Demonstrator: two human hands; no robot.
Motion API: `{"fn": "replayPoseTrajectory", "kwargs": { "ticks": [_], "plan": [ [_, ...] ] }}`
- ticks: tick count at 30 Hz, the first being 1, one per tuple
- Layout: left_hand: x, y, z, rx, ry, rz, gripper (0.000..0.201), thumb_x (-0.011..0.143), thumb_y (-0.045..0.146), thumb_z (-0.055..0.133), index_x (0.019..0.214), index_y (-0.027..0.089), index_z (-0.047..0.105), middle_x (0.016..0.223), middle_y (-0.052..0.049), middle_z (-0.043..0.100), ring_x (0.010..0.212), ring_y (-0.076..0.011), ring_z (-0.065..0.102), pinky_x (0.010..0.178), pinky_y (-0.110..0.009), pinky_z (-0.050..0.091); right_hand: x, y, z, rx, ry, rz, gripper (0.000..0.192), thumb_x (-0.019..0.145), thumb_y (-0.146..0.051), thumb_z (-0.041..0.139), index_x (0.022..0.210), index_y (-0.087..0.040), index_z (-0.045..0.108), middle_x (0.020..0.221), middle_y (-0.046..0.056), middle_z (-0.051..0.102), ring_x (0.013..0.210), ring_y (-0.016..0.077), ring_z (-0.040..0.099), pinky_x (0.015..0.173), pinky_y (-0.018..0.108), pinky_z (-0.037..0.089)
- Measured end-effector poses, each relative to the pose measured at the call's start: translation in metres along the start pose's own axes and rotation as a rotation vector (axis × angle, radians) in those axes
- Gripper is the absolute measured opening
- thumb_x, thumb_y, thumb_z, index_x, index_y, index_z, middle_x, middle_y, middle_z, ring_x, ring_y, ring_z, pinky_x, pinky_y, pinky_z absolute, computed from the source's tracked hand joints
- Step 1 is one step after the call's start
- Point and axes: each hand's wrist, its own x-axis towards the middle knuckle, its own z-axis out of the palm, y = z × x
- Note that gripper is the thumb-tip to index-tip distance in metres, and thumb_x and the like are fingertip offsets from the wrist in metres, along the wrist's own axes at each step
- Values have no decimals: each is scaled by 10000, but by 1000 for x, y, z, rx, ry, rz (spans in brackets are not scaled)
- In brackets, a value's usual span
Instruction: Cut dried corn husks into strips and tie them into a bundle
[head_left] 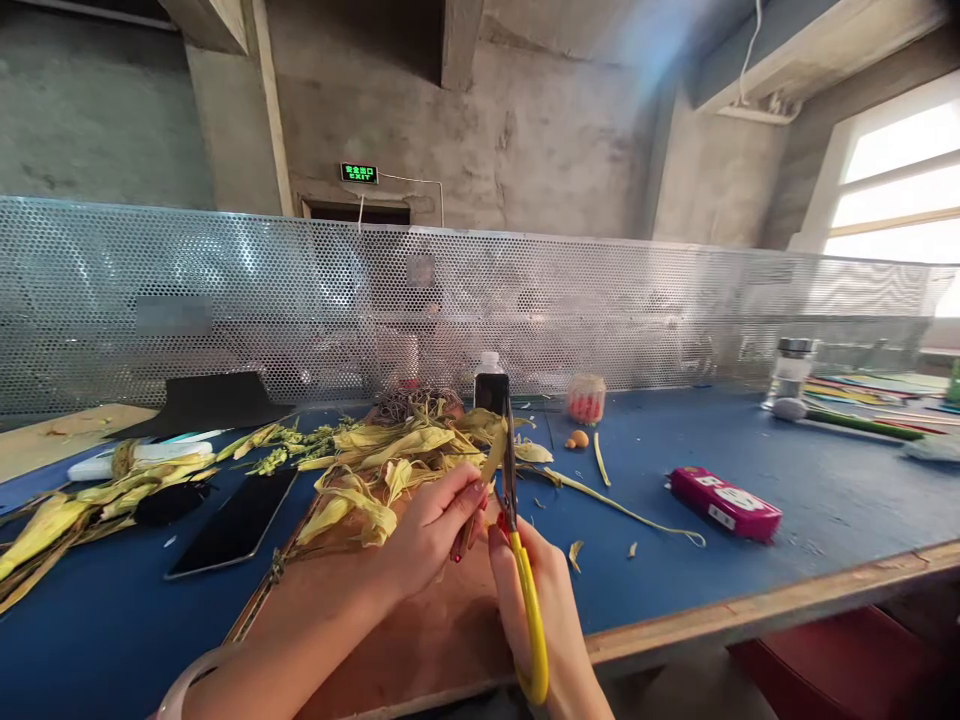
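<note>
My left hand [437,520] is closed, pinching a strip of dried yellow husk [493,452] upright between thumb and fingers. Beside it, my right hand [541,590] grips yellow-handled scissors [534,625], their dark blades pointing up and away from me. The blades stand right alongside the husk strip; whether they touch it I cannot tell. Both hands are over a brown board [345,630] near the table's front edge. A heap of dried yellow husks [405,445] lies on the far part of the board, just beyond my hands.
A dark phone [232,522] and more husks [45,530] lie at left. To the right are a magenta tissue pack [724,503], a jar with red contents [586,400] and a glass bottle [792,372]. A perforated metal screen [637,310] runs behind the blue table [637,590].
</note>
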Motion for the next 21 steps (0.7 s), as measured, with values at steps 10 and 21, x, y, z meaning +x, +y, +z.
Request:
{"fn": "replayPoseTrajectory", "kwargs": {
  "ticks": [10, 21],
  "plan": [
    [0, 3, -1, 43, -8, 8, 325, 923, 431, 406, 708, 190, 435, 583, 45, 468, 469, -70, 410, 452, -203, 347, 0, -6, 1, 66, -46, 47, 393, 861, -481, 448, 950, -135, 613, 815, 45, 638, 733, 170, 545, 653, 227, 445],
    [-1, 5, -1, 37, -16, -22, 330, 914, 444, 419, 706, 189, 438, 563, 51, 452, 448, -67, 395, 432, -197, 320, -3, -5, -4, -20, 7, 12, 285, 803, -393, 456, 697, -144, 545, 609, -10, 493, 580, 117, 380, 515, 209, 350]
  ]
}}
